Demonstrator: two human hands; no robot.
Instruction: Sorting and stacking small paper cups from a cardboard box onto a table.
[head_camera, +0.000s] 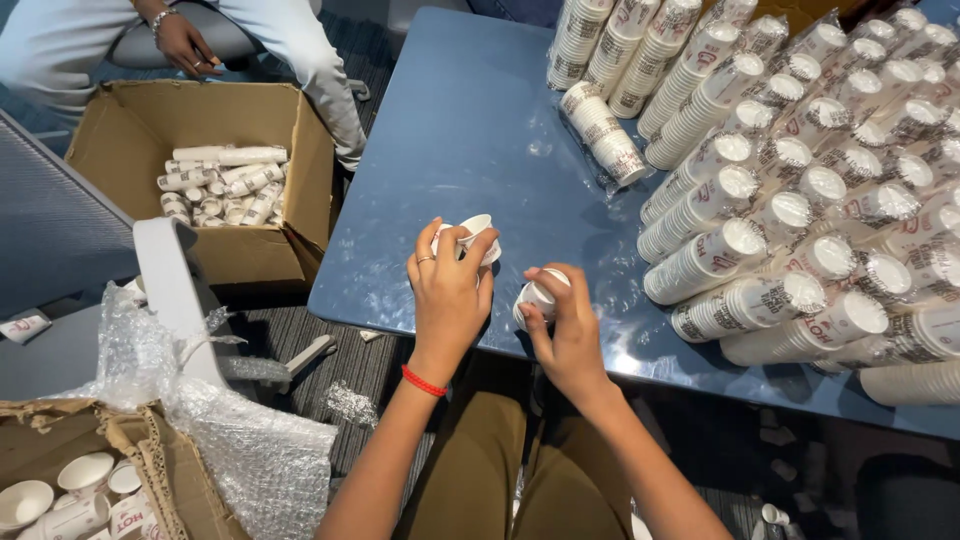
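Blue tabletop carries the work at its near edge. Left hand: grip pinching two white paper cups. Right hand: grip closed around one cup. Sleeved cup stacks, too many to count, crowd the right side. Two cardboard boxes stand on the floor at left, beside bubble wrap.

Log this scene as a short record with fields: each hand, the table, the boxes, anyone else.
left hand: holds a small white paper cup over the table edge
right hand: grips another paper cup
table: blue, with sleeved cup stacks lying on its right side
open cardboard box: on the floor, holds cup sleeves
bubble wrap: by a second box of loose cups
other person's hand: top left
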